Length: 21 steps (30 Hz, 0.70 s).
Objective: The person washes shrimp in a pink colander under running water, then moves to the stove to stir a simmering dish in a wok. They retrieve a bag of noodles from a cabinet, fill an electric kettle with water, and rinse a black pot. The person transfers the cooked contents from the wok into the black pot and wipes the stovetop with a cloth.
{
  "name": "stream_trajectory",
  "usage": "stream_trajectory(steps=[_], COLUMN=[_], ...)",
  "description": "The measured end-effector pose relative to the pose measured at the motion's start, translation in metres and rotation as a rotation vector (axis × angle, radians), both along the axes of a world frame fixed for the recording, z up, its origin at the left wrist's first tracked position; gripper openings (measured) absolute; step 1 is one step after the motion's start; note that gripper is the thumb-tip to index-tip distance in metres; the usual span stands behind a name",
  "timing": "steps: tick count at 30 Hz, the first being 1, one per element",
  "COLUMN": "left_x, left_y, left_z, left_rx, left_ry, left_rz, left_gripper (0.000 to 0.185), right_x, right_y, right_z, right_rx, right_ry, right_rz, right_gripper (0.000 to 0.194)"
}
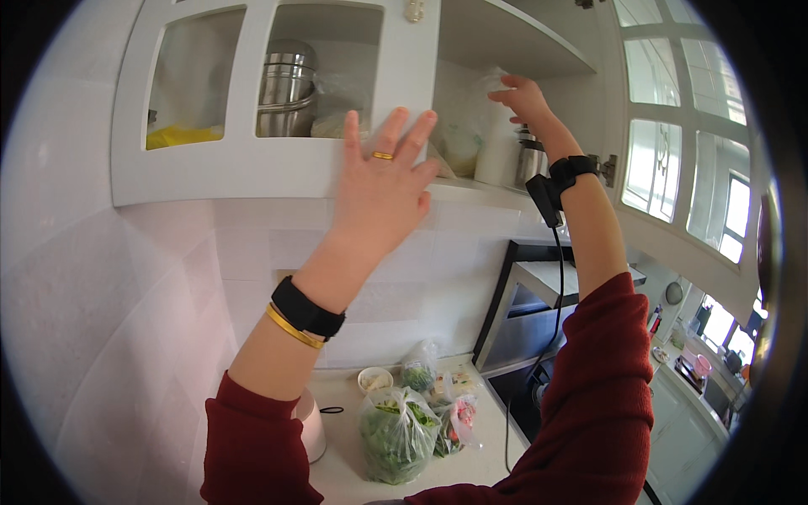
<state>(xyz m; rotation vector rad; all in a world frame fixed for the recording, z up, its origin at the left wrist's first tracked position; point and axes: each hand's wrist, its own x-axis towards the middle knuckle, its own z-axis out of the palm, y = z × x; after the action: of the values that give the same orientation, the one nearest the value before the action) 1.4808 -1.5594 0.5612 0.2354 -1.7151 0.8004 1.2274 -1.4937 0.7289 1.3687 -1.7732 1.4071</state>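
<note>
My left hand point(385, 183), a gold ring on one finger, lies with spread fingers against the frame of a white glass-paned cabinet door point(278, 167). My right hand point(524, 104) reaches into the open part of the wall cabinet, fingers apart, beside a white cylinder point(495, 151) and a clear plastic bag point(461, 145). Whether its fingertips touch the bag, I cannot tell. Just below this hand stands a metal container with a dark top point(530, 161). Behind the left door's glass are stacked steel bowls point(287, 88) and something yellow point(183, 136).
An open glass-paned door point(656, 164) hangs at the right. On the counter point(341, 461) below are a bag of leafy greens point(398, 435), smaller bags of produce point(418, 375), a small bowl point(375, 380) and a pink appliance point(309, 429). A black cable point(560, 284) runs down from my right wrist.
</note>
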Motion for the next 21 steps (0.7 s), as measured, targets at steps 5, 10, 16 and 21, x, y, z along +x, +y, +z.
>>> stream_trajectory(steps=[5,10,16,21], left_x=[0.003,-0.008,-0.033,-0.055], left_y=[0.008,0.032,0.082,0.130], left_z=[0.001,-0.020,-0.085,-0.127], left_rx=[0.024,0.111,1.403,1.929], left_ry=[-0.013,0.191,0.248,0.141], left_rz=[0.068,-0.160,-1.432,-2.005], left_gripper=[0.029,0.042,0.068,0.095], right_x=[0.019,0.043,0.047,0.015], right_y=[0.044,0.087,0.146,0.218], right_z=[-0.010,-0.015,0.007,-0.036], right_rx=[-0.444,-0.722,-0.855,-0.767], right_ry=[-0.139,-0.168,-0.179,-0.202], right_rz=[0.287,0.660,0.988,1.200], right_gripper=[0.044,0.027,0.023,0.010])
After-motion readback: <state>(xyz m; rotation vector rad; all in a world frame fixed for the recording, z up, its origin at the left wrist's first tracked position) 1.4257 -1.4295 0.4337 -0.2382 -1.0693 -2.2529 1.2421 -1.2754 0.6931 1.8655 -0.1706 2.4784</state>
